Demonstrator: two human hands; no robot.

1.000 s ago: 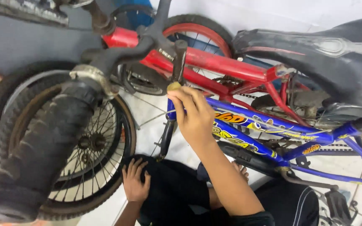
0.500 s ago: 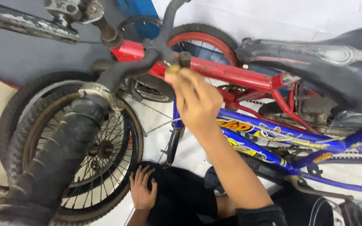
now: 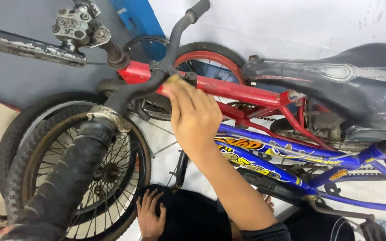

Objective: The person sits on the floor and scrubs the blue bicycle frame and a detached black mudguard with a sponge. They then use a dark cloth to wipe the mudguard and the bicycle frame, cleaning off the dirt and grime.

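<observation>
The person's right hand (image 3: pixel 195 118) reached up, its fingertips pinched around the middle of the black handlebar (image 3: pixel 157 80), just above the red bike frame (image 3: pixel 242 91). Below it, the left hand (image 3: pixel 150 214) lay flat and open on the person's dark trouser knee (image 3: pixel 188 214), beside the front wheel (image 3: pixel 68 169).
</observation>
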